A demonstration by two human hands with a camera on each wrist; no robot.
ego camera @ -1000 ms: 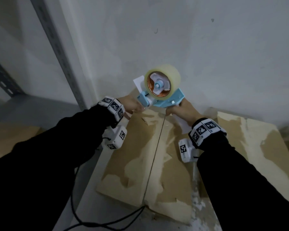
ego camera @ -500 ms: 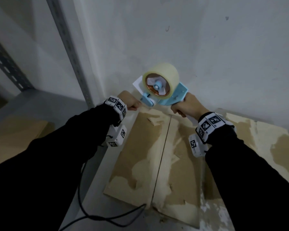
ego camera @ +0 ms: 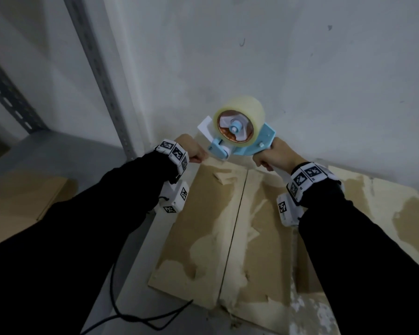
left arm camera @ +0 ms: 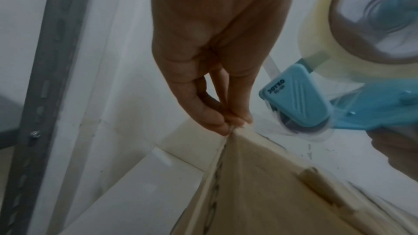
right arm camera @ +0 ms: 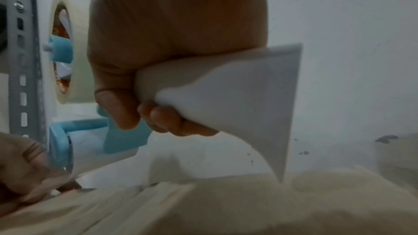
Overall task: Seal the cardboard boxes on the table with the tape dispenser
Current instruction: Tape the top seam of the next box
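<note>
A light blue tape dispenser with a clear tape roll hangs over the far edge of a worn cardboard box, whose flaps meet at a middle seam. My right hand grips its white handle. My left hand pinches the clear tape end at the box's far edge, fingertips just left of the dispenser's roller. In the right wrist view the roll lies left of my fist.
A second worn box lies right of the first. The white wall stands close behind both. A slotted grey metal upright rises at the left. A black cable trails over the table's near edge. More cardboard lies lower left.
The head view has drifted a little. Both hands and the dispenser stay at the box's far edge, and the dispenser's handle end sits slightly higher than before.
</note>
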